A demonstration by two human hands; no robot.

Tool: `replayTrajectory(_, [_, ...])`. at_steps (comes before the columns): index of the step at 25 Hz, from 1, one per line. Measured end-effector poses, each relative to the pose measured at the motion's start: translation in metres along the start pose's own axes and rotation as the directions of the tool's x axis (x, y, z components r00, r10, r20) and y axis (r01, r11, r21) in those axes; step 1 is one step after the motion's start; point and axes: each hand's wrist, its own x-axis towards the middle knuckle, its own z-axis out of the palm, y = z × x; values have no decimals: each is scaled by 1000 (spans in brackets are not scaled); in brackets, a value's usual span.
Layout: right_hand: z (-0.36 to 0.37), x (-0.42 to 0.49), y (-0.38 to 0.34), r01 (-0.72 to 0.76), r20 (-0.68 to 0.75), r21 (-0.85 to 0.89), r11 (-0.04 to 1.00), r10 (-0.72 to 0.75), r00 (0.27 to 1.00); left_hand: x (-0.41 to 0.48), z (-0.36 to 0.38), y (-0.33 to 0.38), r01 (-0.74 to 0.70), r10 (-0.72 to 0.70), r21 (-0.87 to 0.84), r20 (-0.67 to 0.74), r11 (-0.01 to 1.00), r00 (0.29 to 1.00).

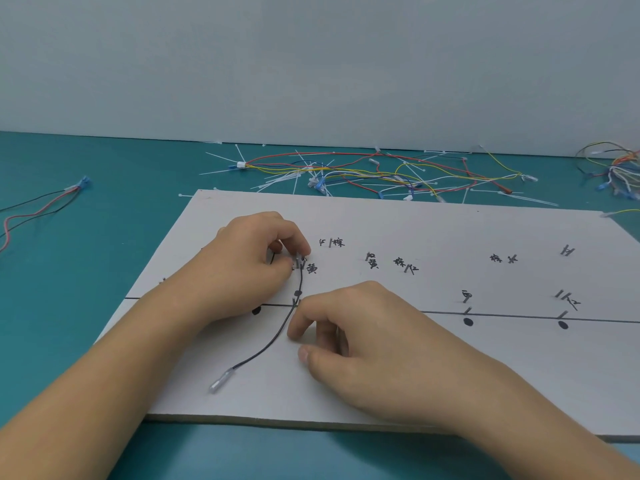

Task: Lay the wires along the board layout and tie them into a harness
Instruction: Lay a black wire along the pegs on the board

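Observation:
A white layout board [450, 368] lies on the teal table, marked with a drawn line, black dots, handwritten labels and small metal pins. A black wire [273, 337] runs from the upper-left pins down to a clear terminal sleeve [221, 380] near the board's front. My left hand [252, 265] pinches the wire's upper end at the pins. My right hand [349, 337] rests on the board, its fingertips touching the wire's middle just below the drawn line.
Behind the board lies a tangle of coloured wires [381, 171] mixed with white cable ties [284, 180]. Another wire bundle [613, 171] sits at the far right. A red and black wire pair [38, 207] lies at the left. A pale wall rises behind the table.

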Motion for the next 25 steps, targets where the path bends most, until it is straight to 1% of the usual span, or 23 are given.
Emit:
replayTrajectory(3, [1,2,1,0,-5,-11,1000,0,1000,1,0,-1,-23,23,3,-13,1000,1000])
replayTrajectory(10, [-2,9,-1,-26,15,9,1000,26,1000,1,1,-1,-21,21,2,-19,1000,1000])
replayTrajectory(13, [-3,9,-3,-26,13,-20,999,27,1000,1,1,-1,-27,27,2,-24,1000,999])
replayTrajectory(17, [-21,6,-14,-51,66,-64,997,56,996,1,2,-1,-37,37,-7,-25,999,999])
replayTrajectory(18, [-35,9,-14,-59,24,-72,996,61,998,2,2,-2,-43,43,-4,-34,999,999])
replayTrajectory(19, [-53,16,-8,-74,-73,-51,996,71,995,3,2,-3,-45,45,2,-39,999,998])
replayTrajectory(20, [-75,27,3,-108,-193,-8,994,105,976,4,3,-4,-43,43,7,-39,999,998])
replayTrajectory(21, [-98,41,18,-158,-309,36,987,162,937,4,3,-5,-39,39,7,-37,999,999])
replayTrajectory(22, [-120,55,34,-227,-394,74,971,237,888,5,3,-6,-35,35,3,-33,999,999])
replayTrajectory(23, [-137,70,56,-317,-442,85,945,320,838,4,2,-6,-31,31,0,-27,1000,999])
replayTrajectory(24, [-147,83,79,-414,-450,68,908,399,799,4,2,-5,-31,31,-3,-21,1000,999])
replayTrajectory(25, [-150,96,99,-497,-426,24,867,459,780,3,2,-5,-36,35,-7,-20,999,999])
